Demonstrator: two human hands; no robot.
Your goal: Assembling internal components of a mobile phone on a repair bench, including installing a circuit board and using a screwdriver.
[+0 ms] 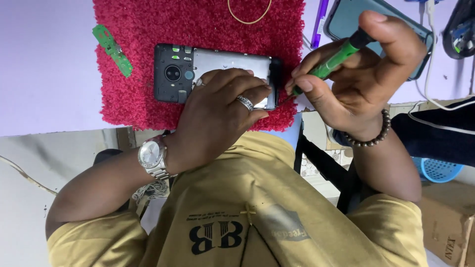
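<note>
An opened phone (217, 62) with its back cover off lies face down on a red fuzzy mat (143, 29); the camera module sits at its left end. My left hand (217, 109), wearing rings and a silver wristwatch, presses down on the phone's middle and right part. My right hand (356, 74), with a beaded bracelet on the wrist, grips a green-handled screwdriver (336, 58). The screwdriver's thin tip touches the phone's lower right corner, just past my left fingertips.
A small green circuit board (113, 49) lies at the mat's left edge, and a rubber band (250, 20) at its top. A purple pen (320, 22) and a second phone (346, 20) lie to the right. White cables (435, 101), a blue basket (438, 169) and a cardboard box (450, 222) are at the right.
</note>
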